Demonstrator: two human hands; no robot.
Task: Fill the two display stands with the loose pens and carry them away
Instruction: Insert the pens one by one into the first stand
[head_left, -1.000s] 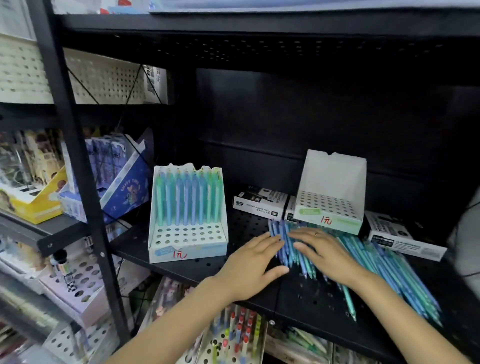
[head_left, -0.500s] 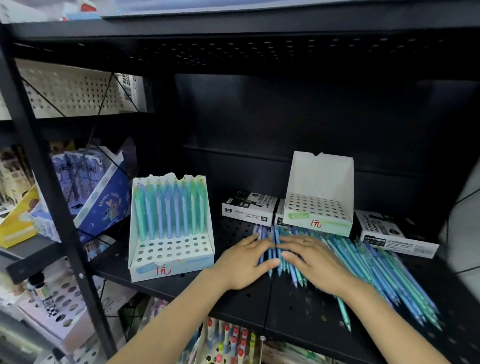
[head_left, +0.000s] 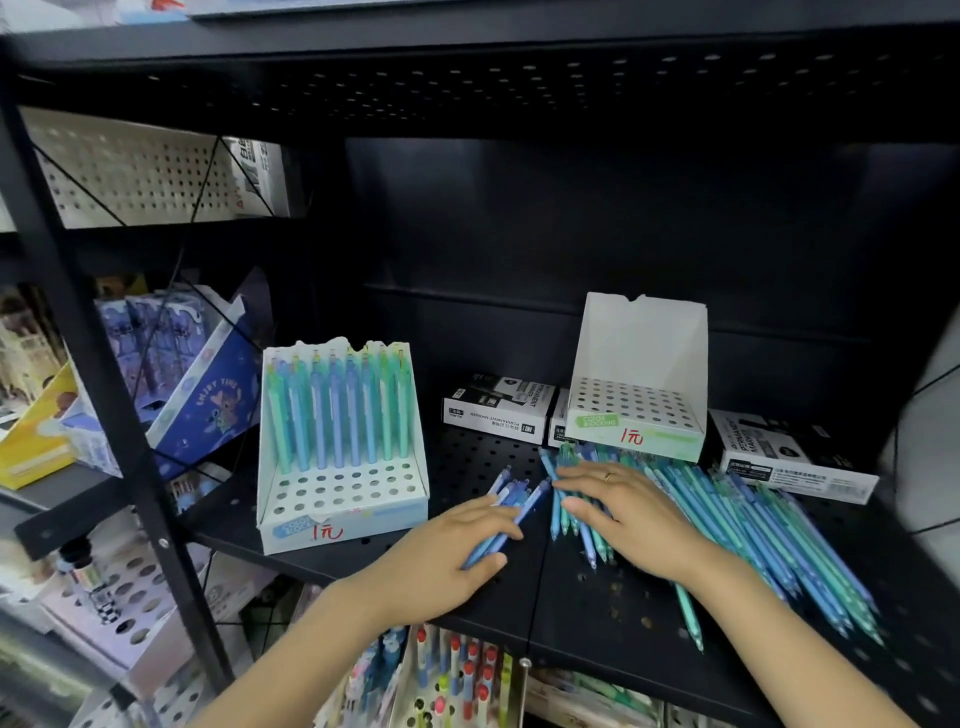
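Two white display stands sit on a black perforated shelf (head_left: 613, 608). The left stand (head_left: 343, 493) holds a back row of blue and green pens; its front holes are bare. The right stand (head_left: 636, 400) holds no pens. A long heap of loose blue and teal pens (head_left: 769, 535) lies in front of the right stand. My left hand (head_left: 452, 545) grips a small bunch of blue pens (head_left: 514, 501), drawn a little left of the heap. My right hand (head_left: 628, 514) lies flat with straight fingers on the heap's left end.
Boxes of permanent markers (head_left: 496, 408) lie behind and beside the right stand, another box (head_left: 789, 457) at the far right. A black upright post (head_left: 109, 389) stands at left, with other stationery displays (head_left: 192, 384) beyond it. More pen stands (head_left: 452, 675) fill the shelf below.
My left hand has curled round a few blue pens and pulled them leftward out of the heap. My right hand stays pressed on the heap. The view has shifted slightly.
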